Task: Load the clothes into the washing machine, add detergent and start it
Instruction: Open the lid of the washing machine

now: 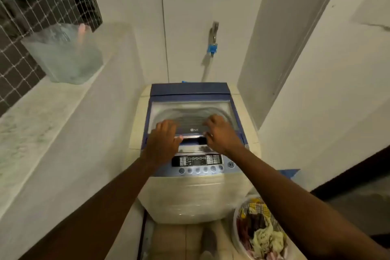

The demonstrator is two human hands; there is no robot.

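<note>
Hands, left [163, 139] and right [220, 133], on washer lid [192, 112], laundry basket [237, 236] beside.

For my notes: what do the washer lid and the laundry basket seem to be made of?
Lid: likely clear glass or plastic in a blue plastic frame; the drum shows through it. Laundry basket: probably white plastic, judging by its smooth pale rim.

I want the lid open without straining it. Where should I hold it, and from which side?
Grip the lid at its front edge, where a dark recess sits below the logo; both hands already rest there. Come from the front and lift up and back, since the hinge likely runs along the rear.
</note>
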